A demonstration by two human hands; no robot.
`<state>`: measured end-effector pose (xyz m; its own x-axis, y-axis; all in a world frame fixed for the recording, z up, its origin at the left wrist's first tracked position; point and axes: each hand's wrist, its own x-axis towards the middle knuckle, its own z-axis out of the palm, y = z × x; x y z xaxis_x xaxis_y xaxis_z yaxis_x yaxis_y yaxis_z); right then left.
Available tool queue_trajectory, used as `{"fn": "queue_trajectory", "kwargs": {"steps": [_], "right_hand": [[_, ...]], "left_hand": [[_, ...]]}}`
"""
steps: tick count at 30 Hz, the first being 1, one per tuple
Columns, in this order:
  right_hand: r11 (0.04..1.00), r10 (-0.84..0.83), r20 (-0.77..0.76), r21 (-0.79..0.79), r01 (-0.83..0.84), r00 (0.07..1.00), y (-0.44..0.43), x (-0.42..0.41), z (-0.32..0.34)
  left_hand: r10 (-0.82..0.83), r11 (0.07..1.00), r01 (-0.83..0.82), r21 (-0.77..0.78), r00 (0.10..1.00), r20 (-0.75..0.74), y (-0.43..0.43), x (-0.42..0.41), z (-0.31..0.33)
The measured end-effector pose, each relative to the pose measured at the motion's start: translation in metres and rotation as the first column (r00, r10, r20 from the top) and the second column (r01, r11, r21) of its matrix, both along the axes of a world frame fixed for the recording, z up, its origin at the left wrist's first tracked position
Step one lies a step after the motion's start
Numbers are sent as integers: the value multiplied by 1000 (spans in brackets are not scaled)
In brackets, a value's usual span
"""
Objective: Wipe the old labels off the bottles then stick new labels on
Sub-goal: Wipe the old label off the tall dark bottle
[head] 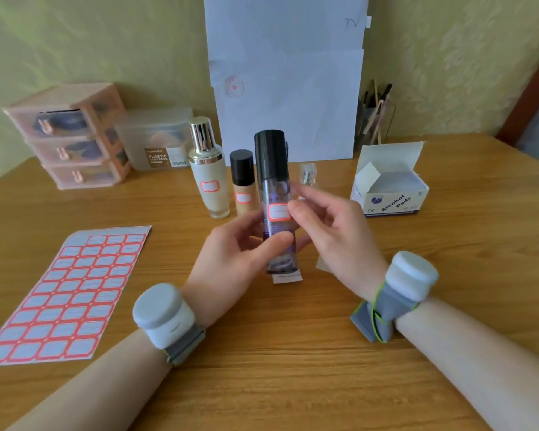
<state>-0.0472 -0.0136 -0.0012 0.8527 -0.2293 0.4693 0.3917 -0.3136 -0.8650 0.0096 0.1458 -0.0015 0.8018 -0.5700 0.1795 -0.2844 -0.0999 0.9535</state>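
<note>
My left hand [231,259] grips a tall clear purple bottle with a black cap [269,163] upright above the table. A red-framed label [279,212] sits on its front. My right hand [330,225] is curled at the bottle's right side, with the thumb tip at the label's right edge. Behind stand a cream bottle with a gold cap [209,181] and a small beige bottle with a black cap [242,185], each bearing a red-framed label. A small clear bottle [308,175] shows behind my right hand. A sheet of red-framed labels [69,297] lies at the left.
An open box of alcohol pads [389,188] stands at the right. A white wrapper [287,277] and a folded pad [322,264] lie under my hands. Pink drawers [69,135] and a plastic container [156,141] stand at the back left, white papers [287,82] lean on the wall.
</note>
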Motion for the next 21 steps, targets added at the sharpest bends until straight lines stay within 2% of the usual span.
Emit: {"fn": "queue_trajectory", "kwargs": {"steps": [5,12,21], "right_hand": [[979,-179,3,-100,178,984,4,-3,-1],[948,-246,93,-183,260,965,7,-5,0],[827,-278,139,-469,310,951,10,-9,5]], "left_hand": [[60,998,-61,31,997,38,0,-2,-4],[-6,999,5,36,999,32,-1,-3,-7],[56,991,-71,114,990,127,-1,-6,-7]]}}
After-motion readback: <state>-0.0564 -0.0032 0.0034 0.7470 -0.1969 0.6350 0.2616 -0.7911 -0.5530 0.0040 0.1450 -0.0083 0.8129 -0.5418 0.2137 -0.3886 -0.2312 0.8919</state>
